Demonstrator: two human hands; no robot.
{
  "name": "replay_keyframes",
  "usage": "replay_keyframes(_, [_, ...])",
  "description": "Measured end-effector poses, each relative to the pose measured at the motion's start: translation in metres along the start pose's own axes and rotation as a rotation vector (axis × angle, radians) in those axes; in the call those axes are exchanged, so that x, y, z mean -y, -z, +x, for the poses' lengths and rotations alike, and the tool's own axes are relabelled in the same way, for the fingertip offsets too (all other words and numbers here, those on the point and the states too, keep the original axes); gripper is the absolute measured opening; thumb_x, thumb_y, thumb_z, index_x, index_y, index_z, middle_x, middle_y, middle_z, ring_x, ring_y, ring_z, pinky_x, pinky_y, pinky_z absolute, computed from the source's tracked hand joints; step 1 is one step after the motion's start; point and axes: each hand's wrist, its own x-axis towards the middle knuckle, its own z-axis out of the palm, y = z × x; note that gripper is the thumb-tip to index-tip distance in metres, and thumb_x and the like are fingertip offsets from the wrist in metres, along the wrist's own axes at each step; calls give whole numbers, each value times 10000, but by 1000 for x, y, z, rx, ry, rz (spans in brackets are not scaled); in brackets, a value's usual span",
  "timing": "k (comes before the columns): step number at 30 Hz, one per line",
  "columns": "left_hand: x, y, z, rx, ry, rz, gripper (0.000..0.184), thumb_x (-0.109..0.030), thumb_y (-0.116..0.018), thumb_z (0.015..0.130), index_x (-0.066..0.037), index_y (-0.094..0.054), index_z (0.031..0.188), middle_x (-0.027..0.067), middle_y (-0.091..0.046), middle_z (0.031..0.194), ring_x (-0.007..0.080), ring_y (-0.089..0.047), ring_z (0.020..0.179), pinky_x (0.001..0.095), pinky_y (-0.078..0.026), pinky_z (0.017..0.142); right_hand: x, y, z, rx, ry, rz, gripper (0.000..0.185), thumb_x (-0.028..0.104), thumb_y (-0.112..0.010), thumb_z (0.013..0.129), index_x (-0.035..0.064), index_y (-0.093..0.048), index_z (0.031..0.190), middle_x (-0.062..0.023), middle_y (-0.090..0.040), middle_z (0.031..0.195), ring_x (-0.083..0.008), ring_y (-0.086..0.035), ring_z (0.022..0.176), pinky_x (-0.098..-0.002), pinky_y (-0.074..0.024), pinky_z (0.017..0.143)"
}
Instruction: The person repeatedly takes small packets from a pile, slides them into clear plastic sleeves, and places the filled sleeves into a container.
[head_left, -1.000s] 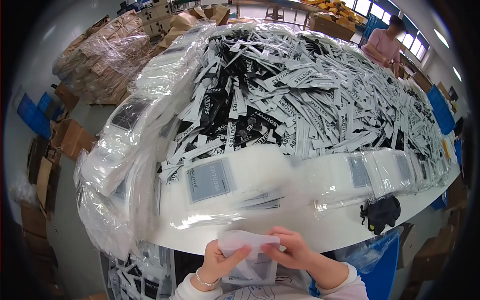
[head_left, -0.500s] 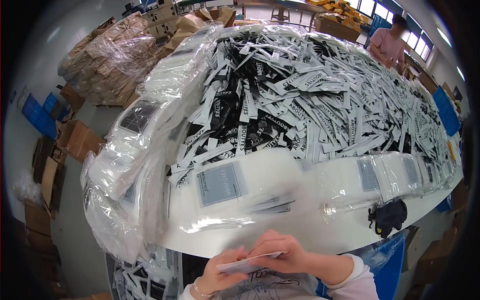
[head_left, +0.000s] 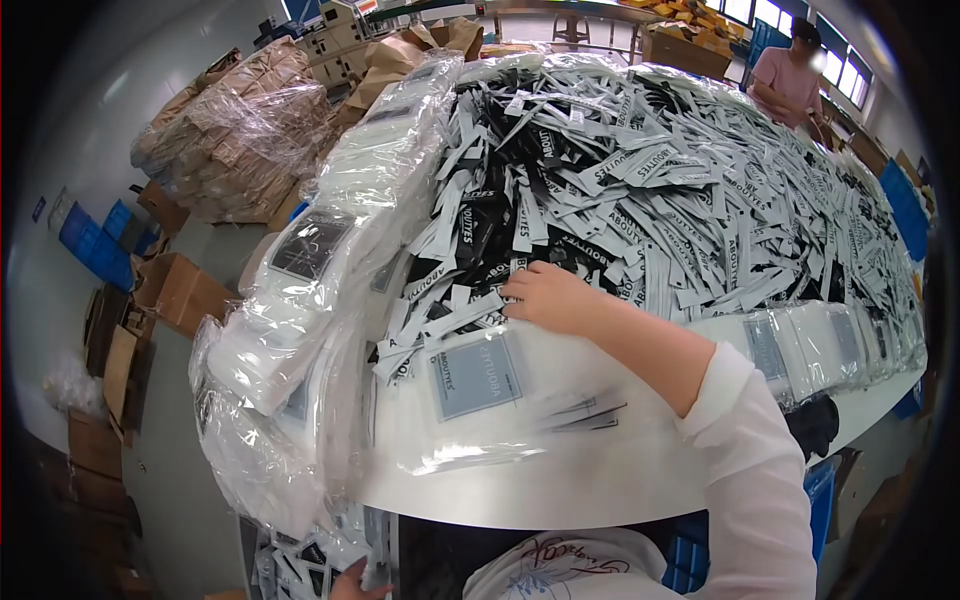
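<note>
My right hand (head_left: 550, 297) reaches over the stack of white pouches (head_left: 475, 376) with a blue-grey label and touches its far edge, beside the heap of printed sachets (head_left: 640, 200). Its fingers are bent, and their tips are too small to tell if they hold anything. Low in the view, my left hand (head_left: 358, 582) is partly visible with its fingers apart, holding nothing that shows. It is beside a bin of filled clear pouches (head_left: 300, 570) below the table edge.
Plastic-wrapped white packs (head_left: 350, 190) line the table's left side, and more packs (head_left: 800, 345) lie at the right near a black object (head_left: 812, 425). A person (head_left: 787, 80) is at the far right. Wrapped brown bundles (head_left: 235, 135) and cardboard boxes (head_left: 185, 290) stand left.
My hands have separated. The right one has moved forward to the sachet heap, and the left one has dropped down to the bin. The white pouch they held is no longer in them.
</note>
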Motion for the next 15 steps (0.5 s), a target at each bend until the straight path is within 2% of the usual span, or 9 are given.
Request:
replay_keyframes(1, [-49, 15, -9, 143, 109, -151, 616, -188, -699, 751, -1, -416, 1266, 176, -625, 936, 158, -601, 749, 280, -465, 621, -7, 0, 4, -1, 39, 28, 191, 59, -510, 743, 66, -562, 926, -65, -549, 868, -249, -547, 846, -361, -456, 732])
replay_keyframes(3, [-76, 23, -19, 134, -38, -335, 550, -177, -678, 773, -23, -451, 1249, 133, -617, 901, 117, -557, 698, 262, -446, 590, -20, 2, 11, 6, 121, 86, 168, 89, -530, 743, 53, -546, 906, -66, -535, 851, -245, -546, 820, -357, -457, 704])
replay_keyframes(4, [-85, 24, -19, 126, -113, -428, 518, -172, -668, 783, -34, -469, 1241, 112, -613, 883, 97, -535, 673, 253, -437, 574, -23, 14, 16, -40, 45, 172, 168, 107, -552, 728, 44, -523, 881, -70, -515, 831, -240, -545, 791, -352, -463, 667])
replay_keyframes(7, [-118, 15, -5, -22, -536, -513, 399, -137, -619, 821, -43, -520, 1196, 54, -621, 820, 78, -520, 611, 243, -431, 546, -29, 16, 41, -171, -400, 133, 196, 81, -557, 719, 63, -539, 913, -78, -510, 858, -240, -544, 824, -345, -480, 644])
replay_keyframes(8, [-137, 26, -9, 128, -347, -427, 318, -98, -578, 843, -26, -550, 1151, 85, -646, 901, 133, -587, 742, 265, -460, 658, -31, 6, 48, -138, -435, 98, 188, 82, -559, 719, 68, -547, 906, -71, -510, 869, -234, -542, 838, -338, -485, 649])
replay_keyframes(11, [-171, 13, 4, 31, -728, -444, 268, -63, -570, 835, -5, -576, 1097, 121, -645, 948, 196, -612, 842, 272, -460, 720, -29, -20, 62, -38, -503, 7, 163, 82, -562, 721, 79, -570, 883, -51, -511, 899, -214, -535, 874, -320, -496, 665])
replay_keyframes(14, [-195, 8, 10, 42, -945, -417, 259, -70, -542, 845, -4, -578, 1093, 148, -639, 938, 230, -618, 848, 280, -463, 709, -22, -17, 62, 41, -462, -20, 129, 89, -557, 721, 97, -592, 846, -16, -519, 900, -173, -526, 899, -315, -502, 681])
replay_keyframes(15, [-203, 7, 14, 19, -972, -424, 229, -39, -564, 813, 3, -594, 1036, 143, -637, 915, 230, -616, 837, 280, -465, 711, -23, -14, 56, 74, -400, -20, 132, 93, -560, 721, 102, -593, 848, -12, -522, 889, -172, -524, 898, -311, -501, 681])
